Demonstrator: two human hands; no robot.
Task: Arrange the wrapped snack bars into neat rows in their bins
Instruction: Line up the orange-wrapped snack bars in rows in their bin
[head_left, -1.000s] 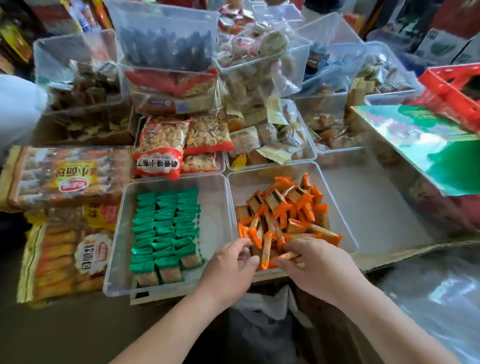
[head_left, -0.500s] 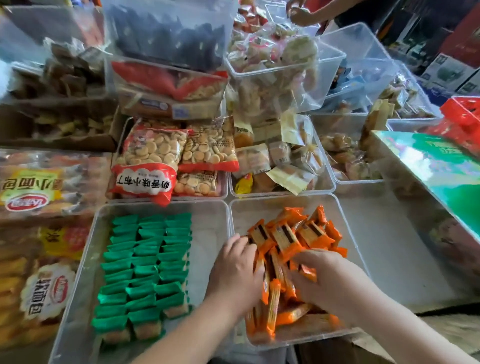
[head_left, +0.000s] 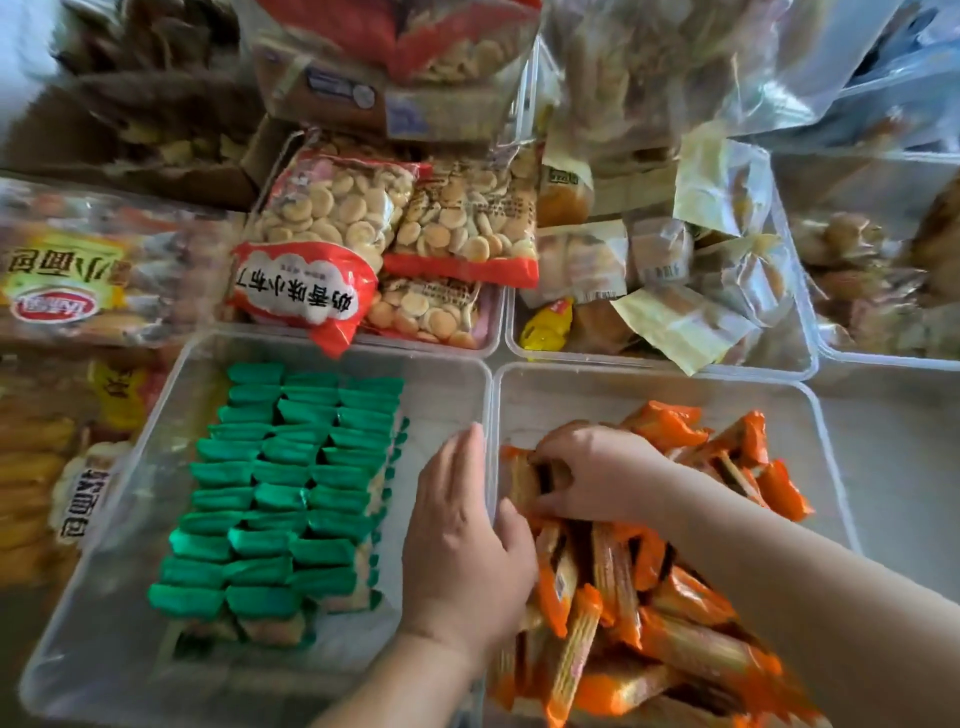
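orange bars heaped, green bars in rows

the orange-wrapped bars lie jumbled in the right clear bin, piled toward its near side. the right hand sits on the heap, its fingers curled around a few bars by the bin's left wall. the left hand lies along the rim where the two bins meet, fingers straight and close together, thumb on the orange side. green-wrapped bars fill the left clear bin in tidy rows. bags of round biscuits and bread packs crowd behind.
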